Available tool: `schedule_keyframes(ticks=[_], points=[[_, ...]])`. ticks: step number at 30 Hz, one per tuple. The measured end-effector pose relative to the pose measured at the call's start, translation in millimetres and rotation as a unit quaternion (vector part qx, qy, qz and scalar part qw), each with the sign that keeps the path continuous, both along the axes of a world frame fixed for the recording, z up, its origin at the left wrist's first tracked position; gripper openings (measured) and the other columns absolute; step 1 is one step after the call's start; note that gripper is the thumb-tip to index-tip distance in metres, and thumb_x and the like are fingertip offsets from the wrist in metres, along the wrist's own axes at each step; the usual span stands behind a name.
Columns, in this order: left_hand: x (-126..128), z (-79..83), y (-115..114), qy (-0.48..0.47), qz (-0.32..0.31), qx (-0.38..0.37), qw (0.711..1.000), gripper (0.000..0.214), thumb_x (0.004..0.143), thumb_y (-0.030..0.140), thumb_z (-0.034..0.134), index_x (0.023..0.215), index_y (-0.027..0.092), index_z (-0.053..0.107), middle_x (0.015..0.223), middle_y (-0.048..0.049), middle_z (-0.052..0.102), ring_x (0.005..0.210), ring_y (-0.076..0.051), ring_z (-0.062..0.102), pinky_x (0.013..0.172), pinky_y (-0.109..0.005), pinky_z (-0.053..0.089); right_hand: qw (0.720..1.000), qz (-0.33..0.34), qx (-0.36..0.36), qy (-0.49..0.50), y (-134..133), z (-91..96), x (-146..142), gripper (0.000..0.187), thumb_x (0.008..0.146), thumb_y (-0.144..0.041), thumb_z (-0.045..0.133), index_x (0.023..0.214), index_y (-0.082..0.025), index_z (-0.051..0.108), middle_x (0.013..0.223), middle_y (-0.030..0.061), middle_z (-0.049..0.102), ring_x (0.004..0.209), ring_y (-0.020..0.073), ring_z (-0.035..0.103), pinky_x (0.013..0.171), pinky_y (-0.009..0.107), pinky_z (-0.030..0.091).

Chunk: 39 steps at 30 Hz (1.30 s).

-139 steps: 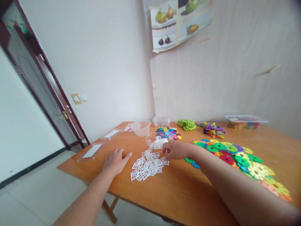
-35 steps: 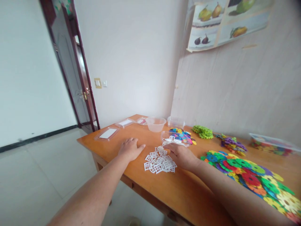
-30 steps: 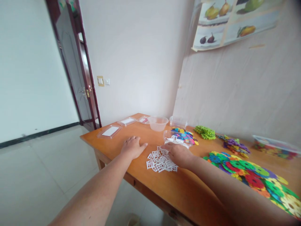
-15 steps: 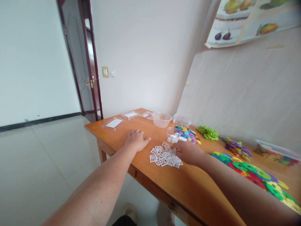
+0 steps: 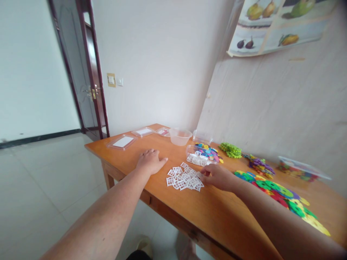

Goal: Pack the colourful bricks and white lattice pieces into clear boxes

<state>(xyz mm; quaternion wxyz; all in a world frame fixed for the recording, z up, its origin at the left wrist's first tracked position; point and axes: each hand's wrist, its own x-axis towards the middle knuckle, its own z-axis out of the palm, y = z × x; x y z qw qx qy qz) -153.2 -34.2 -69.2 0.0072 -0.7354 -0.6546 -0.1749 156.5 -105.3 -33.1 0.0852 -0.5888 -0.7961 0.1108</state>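
A heap of small white lattice pieces (image 5: 183,177) lies on the wooden table (image 5: 217,213). My left hand (image 5: 150,161) rests flat on the wood just left of the heap, fingers stretched out and holding nothing. My right hand (image 5: 217,176) sits at the heap's right edge, fingers curled in a pinch on the pieces there. Just behind the heap a clear container (image 5: 199,156) lies tipped, with white lattice pieces in it.
Colourful flower-shaped discs (image 5: 276,193) spread along the right of the table, with green (image 5: 230,150) and purple (image 5: 257,164) piles behind. A clear bowl (image 5: 180,136), flat lids (image 5: 121,142) and a filled box (image 5: 300,169) stand further back. A door (image 5: 89,72) is at left.
The view has swung left and back. My right hand has shifted from the top of the white heap to its right edge; the left hand stays flat on the table.
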Motion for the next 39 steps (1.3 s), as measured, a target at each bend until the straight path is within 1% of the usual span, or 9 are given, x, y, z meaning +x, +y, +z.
schedule_keyframes(ticks=[8,12,15,17,23,26,30,35,39], points=[[0,0.7,0,-0.002,0.003,-0.003,1.0,0.069,0.082,0.073,0.041,0.124,0.021,0.06,0.133,-0.0154,0.058,0.125,-0.034,0.049,0.103,-0.045,0.035,0.999,0.003,0.041,0.025,-6,7.7,-4,0.022,0.081,-0.035,0.06,0.091,-0.018,0.071,0.085,0.0043,0.072,0.074,0.0167,0.061,0.067,0.026,0.044],[0,-0.6,0,0.011,-0.005,0.018,1.0,0.069,0.083,0.073,0.04,0.122,0.02,0.061,0.128,-0.0165,0.06,0.12,-0.035,0.052,0.099,-0.046,0.038,0.989,-0.017,0.129,0.073,1,25.8,1,0.031,0.085,-0.039,0.057,0.103,-0.018,0.069,0.086,0.004,0.07,0.071,0.0159,0.06,0.065,0.026,0.043],[-1,-1.0,0,0.01,-0.008,0.021,1.0,0.068,0.083,0.073,0.04,0.119,0.02,0.062,0.126,-0.0163,0.061,0.118,-0.035,0.053,0.098,-0.046,0.038,0.97,-0.057,0.221,0.081,7,36.7,4,0.039,0.085,-0.032,0.055,0.12,-0.017,0.063,0.093,0.0046,0.069,0.076,0.0161,0.061,0.069,0.026,0.044],[-1,-0.6,0,0.001,-0.006,0.015,1.0,0.068,0.082,0.074,0.04,0.118,0.021,0.062,0.126,-0.0161,0.06,0.119,-0.035,0.053,0.099,-0.046,0.037,0.964,-0.069,0.249,0.07,8,38.4,5,0.037,0.085,-0.028,0.053,0.119,-0.018,0.063,0.095,0.0047,0.07,0.078,0.0164,0.062,0.07,0.026,0.043],[0,1.3,-1,0.004,-0.007,0.011,1.0,0.067,0.082,0.073,0.04,0.118,0.02,0.062,0.127,-0.0161,0.06,0.12,-0.035,0.052,0.1,-0.046,0.037,0.995,0.0,0.1,0.014,-2,16.1,0,0.03,0.081,-0.029,0.058,0.108,-0.02,0.07,0.093,0.0049,0.071,0.079,0.0172,0.062,0.071,0.026,0.043],[0,1.5,-1,0.0,-0.006,0.008,1.0,0.069,0.082,0.073,0.04,0.12,0.02,0.061,0.128,-0.0164,0.06,0.121,-0.035,0.052,0.1,-0.046,0.036,0.998,0.01,0.055,0.007,-4,2.1,0,0.034,0.08,-0.035,0.062,0.108,-0.019,0.07,0.094,0.0063,0.071,0.081,0.0185,0.062,0.072,0.028,0.044],[0,1.6,-1,0.008,-0.003,0.003,1.0,0.07,0.083,0.073,0.038,0.123,0.019,0.06,0.131,-0.0165,0.058,0.123,-0.035,0.051,0.1,-0.047,0.037,0.999,0.017,0.001,0.042,-1,-7.0,-1,0.019,0.078,-0.028,0.062,0.093,-0.018,0.07,0.084,0.0035,0.07,0.074,0.0163,0.06,0.065,0.026,0.041],[0,1.7,-1,0.025,-0.003,0.011,1.0,0.07,0.084,0.073,0.037,0.123,0.019,0.06,0.129,-0.0155,0.06,0.121,-0.033,0.052,0.099,-0.046,0.039,0.997,-0.021,-0.005,0.071,0,-9.7,-3,0.015,0.07,-0.02,0.064,0.085,-0.017,0.062,0.078,0.0017,0.065,0.069,0.0146,0.056,0.057,0.024,0.038],[-1,0.3,1,0.025,-0.004,0.014,1.0,0.07,0.084,0.073,0.037,0.123,0.019,0.06,0.13,-0.0157,0.059,0.122,-0.034,0.052,0.099,-0.045,0.039,0.994,-0.007,0.008,0.106,-1,-7.8,-2,0.009,0.074,-0.023,0.062,0.077,-0.018,0.055,0.072,-0.0003,0.06,0.065,0.0126,0.051,0.056,0.023,0.037]])
